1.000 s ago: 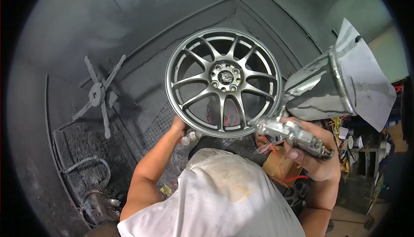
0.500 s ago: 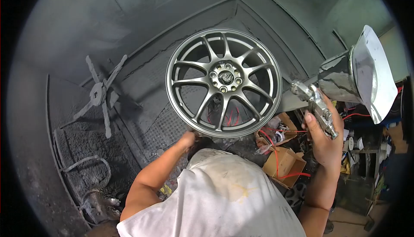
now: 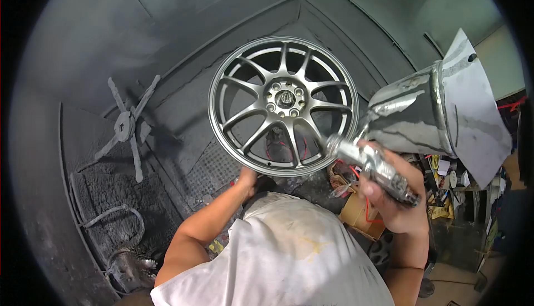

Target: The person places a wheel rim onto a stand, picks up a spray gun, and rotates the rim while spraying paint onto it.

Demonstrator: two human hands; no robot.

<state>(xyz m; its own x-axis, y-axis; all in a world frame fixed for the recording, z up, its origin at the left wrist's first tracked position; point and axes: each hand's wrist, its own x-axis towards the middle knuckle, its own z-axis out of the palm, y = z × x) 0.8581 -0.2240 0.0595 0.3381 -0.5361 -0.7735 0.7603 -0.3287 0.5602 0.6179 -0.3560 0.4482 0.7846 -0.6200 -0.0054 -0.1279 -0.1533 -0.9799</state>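
A silver multi-spoke car wheel rim (image 3: 257, 133) faces up in front of me. My right hand (image 3: 397, 197) is wrapped around a metal spray gun (image 3: 370, 164), its nozzle end over the rim's lower right edge. Joined to the gun is a paint-streaked metal cup (image 3: 409, 108), tipped over to the right. A white sheet (image 3: 473, 105) surrounds the cup's outer end. My left hand (image 3: 246, 181) is right at the rim's lower edge, its fingers hidden below, so I cannot see its grip. What carries the rim underneath is mostly hidden.
A paint-coated metal cross-shaped stand (image 3: 125, 127) is at the left, above a dark shaggy pad (image 3: 105, 195). Grey walls (image 3: 183, 22) enclose the far side. A cardboard box (image 3: 359, 217) and red hose lie below right, beside cluttered shelves (image 3: 461, 200).
My right hand has brought the spray gun left and down, to the rim's edge. The rim has turned, its spokes and hub now at another angle. My left hand stays near the same place.
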